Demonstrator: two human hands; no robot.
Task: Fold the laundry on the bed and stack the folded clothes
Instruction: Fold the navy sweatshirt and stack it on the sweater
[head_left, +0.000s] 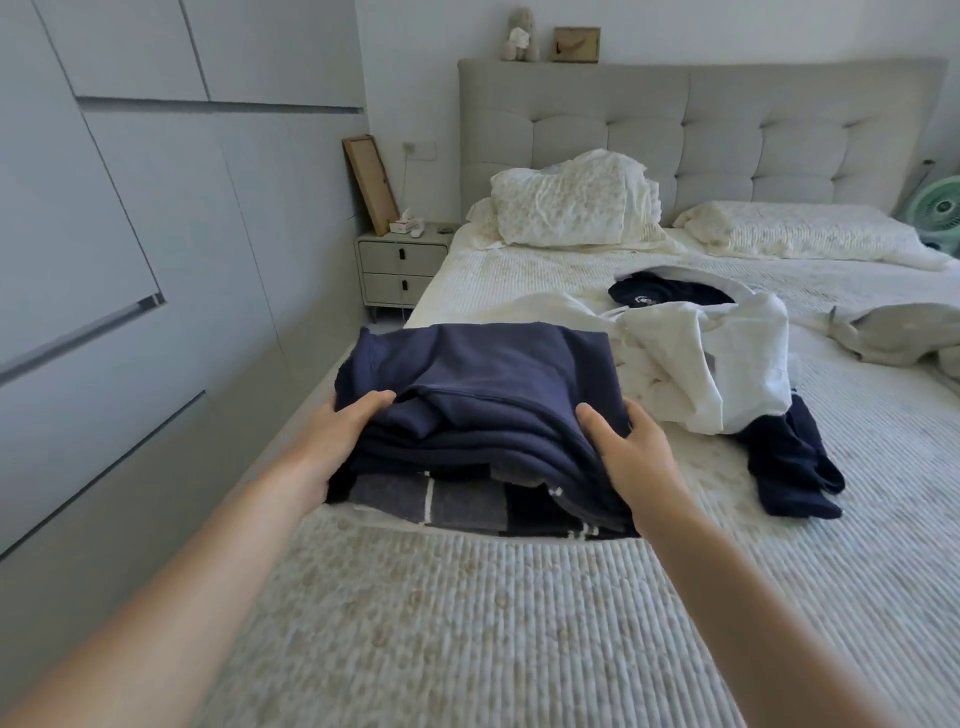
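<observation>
Forearms come in low over the quilted bed (467, 623), nearest the camera. Left hand (332, 447) grips the left edge of the folded navy sweatshirt (483, 384), fingers over the top, thumb side hidden under the cloth. Right hand (631, 457) holds the right edge the same way, thumb on top. So both grips are closed on the one garment.

The sweatshirt sits on top of a stack: checked dark-and-white fabric (447, 501) directly under it, just below both hands.

Risks, as I judge them:
- Top fold near the left grip is bunched; letting go unevenly could let the layers slide open.
- Stack is close to the bed's left edge; a push from the right grip could tip it off.
- Unfolded white garment (706, 358) lies just beyond the right grip, touching the stack's far corner; dragging it out may pull the stack askew.

Dark navy piece (789, 462) lies right of the right grip, unfolded. Pillows (571, 202) well beyond.
</observation>
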